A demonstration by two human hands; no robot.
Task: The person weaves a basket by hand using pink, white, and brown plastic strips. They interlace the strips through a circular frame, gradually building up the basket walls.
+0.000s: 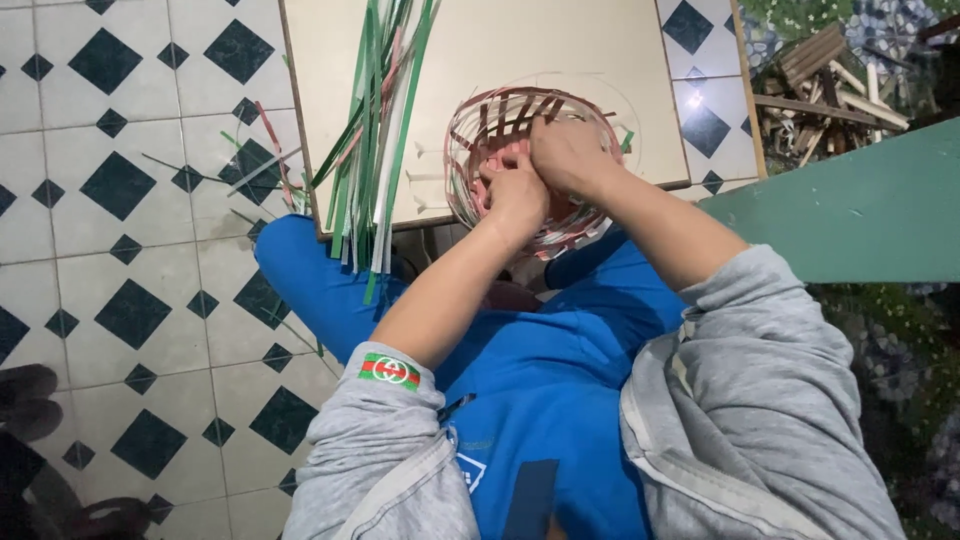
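Hands, left point(518, 192) and right point(568, 152), pinch strips inside a woven basket point(500, 120) on the board point(520, 50)

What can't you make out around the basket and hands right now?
- Head view: near rim of the woven basket is covered by the left hand and right hand.
- Fingers are curled together, so the strip they pinch is hidden.
- Green strips are cut off by the top edge.
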